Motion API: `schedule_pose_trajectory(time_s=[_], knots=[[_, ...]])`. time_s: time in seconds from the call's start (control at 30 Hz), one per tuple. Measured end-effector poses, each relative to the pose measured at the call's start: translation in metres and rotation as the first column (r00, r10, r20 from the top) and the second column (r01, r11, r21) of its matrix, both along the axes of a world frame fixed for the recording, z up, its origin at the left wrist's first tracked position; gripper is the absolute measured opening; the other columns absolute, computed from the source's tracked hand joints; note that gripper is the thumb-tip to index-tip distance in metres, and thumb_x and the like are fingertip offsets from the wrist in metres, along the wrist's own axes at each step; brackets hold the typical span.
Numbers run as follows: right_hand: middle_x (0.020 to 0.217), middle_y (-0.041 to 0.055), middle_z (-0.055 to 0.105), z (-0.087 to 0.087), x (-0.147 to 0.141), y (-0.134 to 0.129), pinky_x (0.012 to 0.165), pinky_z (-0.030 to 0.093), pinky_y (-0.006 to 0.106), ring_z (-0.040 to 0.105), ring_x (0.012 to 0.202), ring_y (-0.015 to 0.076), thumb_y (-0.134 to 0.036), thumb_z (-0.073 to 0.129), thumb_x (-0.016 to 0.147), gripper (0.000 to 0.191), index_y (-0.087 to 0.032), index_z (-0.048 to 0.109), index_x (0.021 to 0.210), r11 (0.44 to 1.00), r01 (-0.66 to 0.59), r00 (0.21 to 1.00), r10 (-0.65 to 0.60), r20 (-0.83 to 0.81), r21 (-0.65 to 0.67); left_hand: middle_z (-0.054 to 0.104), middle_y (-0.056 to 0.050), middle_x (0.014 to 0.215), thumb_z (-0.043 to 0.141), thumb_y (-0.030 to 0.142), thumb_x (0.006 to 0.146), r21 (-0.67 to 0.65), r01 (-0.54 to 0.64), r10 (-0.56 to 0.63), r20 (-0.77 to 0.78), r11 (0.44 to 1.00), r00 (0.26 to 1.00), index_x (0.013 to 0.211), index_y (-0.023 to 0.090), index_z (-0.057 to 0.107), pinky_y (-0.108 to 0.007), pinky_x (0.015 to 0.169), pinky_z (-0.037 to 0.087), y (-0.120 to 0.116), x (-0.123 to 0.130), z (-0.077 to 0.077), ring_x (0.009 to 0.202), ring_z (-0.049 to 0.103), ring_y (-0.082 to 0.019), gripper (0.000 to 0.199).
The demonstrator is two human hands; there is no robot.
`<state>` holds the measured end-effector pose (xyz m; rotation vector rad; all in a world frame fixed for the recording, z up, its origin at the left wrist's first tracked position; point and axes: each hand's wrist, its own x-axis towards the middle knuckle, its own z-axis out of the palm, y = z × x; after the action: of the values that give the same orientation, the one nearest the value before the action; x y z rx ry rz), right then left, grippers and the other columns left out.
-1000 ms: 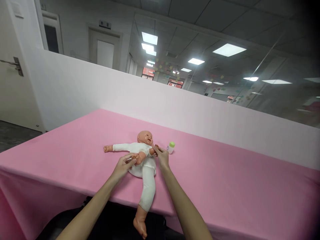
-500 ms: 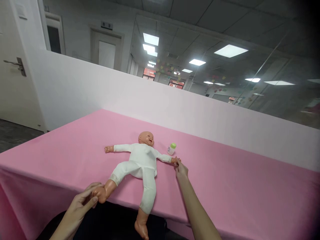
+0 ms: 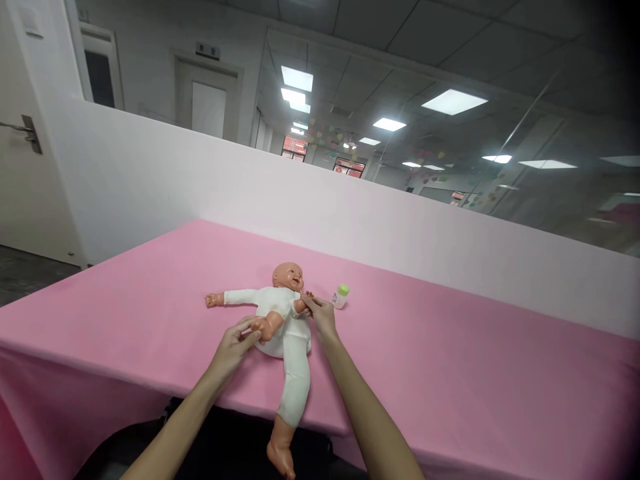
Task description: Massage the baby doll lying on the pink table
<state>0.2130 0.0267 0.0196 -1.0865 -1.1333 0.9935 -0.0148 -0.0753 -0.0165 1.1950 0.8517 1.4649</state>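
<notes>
A baby doll [image 3: 289, 340] with a white cloth body lies on its back on the pink-covered table [image 3: 440, 360]. My left hand [image 3: 235, 343] grips the doll's foot on the left side, and that leg is folded up over the belly. The doll's hand on the right side is pinched in my right hand [image 3: 321, 315], its arm bent in over the chest. The doll's other arm stretches out to the left, and its other leg hangs over the table's front edge. A small bottle [image 3: 341, 297] with a green cap stands just right of my right hand.
A low white wall [image 3: 300, 200] runs behind the table, with a glass pane [image 3: 430, 133] above it. At the far left is a door [image 3: 30, 153] with a metal handle. The table's front edge is close to my lap.
My left hand has brought the doll's foot up and right over its belly. My right hand has moved the doll's hand left, in over the chest. The view has shifted slightly.
</notes>
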Motion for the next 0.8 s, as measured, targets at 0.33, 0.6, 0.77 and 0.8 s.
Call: schedule_pose_trajectory(time_s=[0.33,0.6,0.77,0.8], knots=[[0.062,-0.0022,0.062,0.005,0.04,0.012,0.057,0.044,0.025,0.048,0.057,0.0093,-0.046,0.094,0.056,0.041,-0.013,0.075,0.072,0.983,0.182,0.973,-0.183,-0.144,-0.018,0.07,-0.015,0.126,0.079,0.056,0.079,-0.01,-0.062,0.062,-0.054,0.998,0.997,0.113,0.017,0.08,-0.03,0.08,0.055,-0.014,-0.018,-0.009,0.099,0.069,-0.026,0.052],[0.048,-0.004,0.058,-0.041,0.107,0.002,0.044,0.04,0.022,0.047,0.046,0.0089,-0.036,0.096,0.055,0.036,-0.015,0.067,0.061,0.835,0.498,0.823,-0.54,-0.178,-0.233,0.077,-0.011,0.118,0.084,0.067,0.064,-0.158,-0.315,0.275,-0.233,0.936,0.933,0.098,0.021,0.085,-0.034,0.091,0.058,-0.089,-0.091,-0.058,0.118,0.067,-0.037,0.058],[0.05,-0.0034,0.059,-0.043,0.101,0.001,0.045,0.042,0.022,0.049,0.046,0.0093,-0.034,0.095,0.056,0.035,-0.015,0.066,0.061,0.843,0.469,0.826,-0.524,-0.208,-0.263,0.077,-0.01,0.115,0.085,0.065,0.062,-0.156,-0.317,0.265,-0.281,0.936,0.922,0.099,0.023,0.086,-0.036,0.09,0.06,-0.101,-0.093,-0.071,0.115,0.069,-0.037,0.056],[0.051,-0.0035,0.059,-0.038,0.098,0.003,0.047,0.044,0.023,0.05,0.048,0.0095,-0.034,0.095,0.057,0.034,-0.016,0.066,0.062,0.851,0.462,0.828,-0.514,-0.223,-0.25,0.077,-0.01,0.116,0.085,0.064,0.063,-0.145,-0.316,0.268,-0.275,0.938,0.923,0.099,0.022,0.086,-0.036,0.093,0.059,-0.099,-0.091,-0.069,0.116,0.068,-0.037,0.055]])
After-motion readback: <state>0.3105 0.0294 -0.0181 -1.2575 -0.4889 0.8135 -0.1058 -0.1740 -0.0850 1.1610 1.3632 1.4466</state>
